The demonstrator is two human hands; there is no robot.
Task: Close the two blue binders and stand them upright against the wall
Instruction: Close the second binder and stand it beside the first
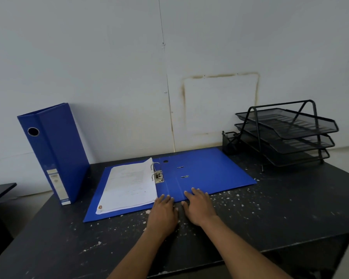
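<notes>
One blue binder stands closed and upright at the left, close to the wall. A second blue binder lies open flat in the middle of the black table, with a stack of white papers on its left half and metal rings near the spine. My left hand rests flat at the binder's near edge, fingers touching the spine area. My right hand lies flat beside it, fingertips on the near edge of the right cover. Neither hand grips anything.
A black mesh three-tier paper tray stands at the back right against the white wall. A small black mesh holder sits beside it. White flecks dot the tabletop. Another dark table edge shows at the far left.
</notes>
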